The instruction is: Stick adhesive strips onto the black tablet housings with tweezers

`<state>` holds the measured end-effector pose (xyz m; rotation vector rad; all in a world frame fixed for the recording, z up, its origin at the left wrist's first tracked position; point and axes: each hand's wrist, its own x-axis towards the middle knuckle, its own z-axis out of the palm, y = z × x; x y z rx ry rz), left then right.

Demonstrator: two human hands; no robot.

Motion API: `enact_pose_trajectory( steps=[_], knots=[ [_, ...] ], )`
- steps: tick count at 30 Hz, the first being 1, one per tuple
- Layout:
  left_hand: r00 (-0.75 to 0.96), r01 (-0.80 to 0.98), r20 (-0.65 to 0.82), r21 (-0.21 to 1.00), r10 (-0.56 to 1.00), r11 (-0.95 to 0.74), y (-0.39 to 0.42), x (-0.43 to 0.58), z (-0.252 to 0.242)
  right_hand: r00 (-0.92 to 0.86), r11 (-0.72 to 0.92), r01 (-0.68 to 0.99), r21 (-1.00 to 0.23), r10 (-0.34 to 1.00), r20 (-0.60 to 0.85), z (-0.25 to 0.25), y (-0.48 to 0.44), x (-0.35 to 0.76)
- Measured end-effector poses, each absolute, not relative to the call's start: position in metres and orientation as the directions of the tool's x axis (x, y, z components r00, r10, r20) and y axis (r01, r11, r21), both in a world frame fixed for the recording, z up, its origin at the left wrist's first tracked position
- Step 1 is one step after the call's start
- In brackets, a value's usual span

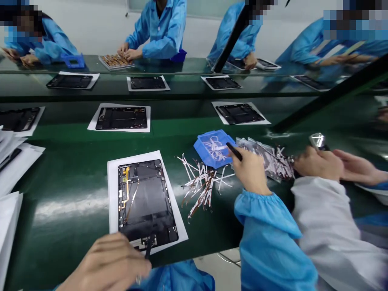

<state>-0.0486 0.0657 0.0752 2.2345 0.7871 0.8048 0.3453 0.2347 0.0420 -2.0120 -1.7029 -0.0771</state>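
An opened tablet chassis point(145, 202) lies on a white sheet point(113, 194) on the green belt in front of me. My left hand point(106, 264) is curled at the sheet's near edge, fingers pinched on a thin dark strip point(148, 247) at the chassis bottom. My right hand point(250, 169), in a blue sleeve, grips a black stick-like tool point(234, 152) whose tip points at a small blue tray point(201, 147) holding white flex strips. A loose pile of white and brown strips point(201, 184) lies between the chassis and my right hand.
A co-worker in a white sleeve point(327, 218) has both hands point(319, 161) at packets point(273, 159) to the right. More chassis on sheets point(121, 118) ride the belts beyond. Several people in blue coats point(160, 28) work opposite. Paper stacks point(12, 161) lie left.
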Motion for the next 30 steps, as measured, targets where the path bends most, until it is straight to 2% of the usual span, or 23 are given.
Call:
enact_pose_trajectory(
  steps=[3,6,8,9,12,15,23,30],
  knots=[
    [0.545,0.334,0.415,0.689,0.728,-0.643,0.105,-0.050,0.083,0.151,0.005,0.947,-0.322,0.877,0.456,0.045,0.208,0.329],
    [0.416,0.377,0.367,0.763,0.832,-0.525,0.139,-0.046,0.073,-0.012,0.268,0.893,-0.362,0.818,0.576,0.045,0.163,0.279],
    [0.395,0.385,0.292,0.808,0.871,-0.445,0.160,-0.044,0.060,-0.195,0.434,0.783,-0.445,0.852,0.487,0.036,0.132,0.238],
    [0.393,0.393,0.263,0.818,0.881,-0.420,0.169,-0.043,0.052,-0.264,0.462,0.748,-0.476,0.866,0.426,0.028,0.119,0.220],
    [0.389,0.428,0.206,0.823,0.898,-0.374,0.189,-0.043,0.030,-0.346,0.457,0.778,-0.431,0.884,0.314,0.001,0.093,0.185],
    [0.381,0.471,0.167,0.811,0.909,-0.347,0.199,-0.041,0.013,-0.381,0.459,0.811,-0.363,0.885,0.266,-0.015,0.088,0.180],
    [0.372,0.617,0.090,0.719,0.924,-0.319,0.199,-0.032,-0.003,-0.421,0.504,0.790,-0.350,0.860,0.288,-0.018,0.090,0.185],
    [0.383,0.679,0.079,0.652,0.920,-0.338,0.199,-0.031,-0.006,-0.425,0.507,0.776,-0.376,0.860,0.282,-0.019,0.088,0.187]
  ],
)
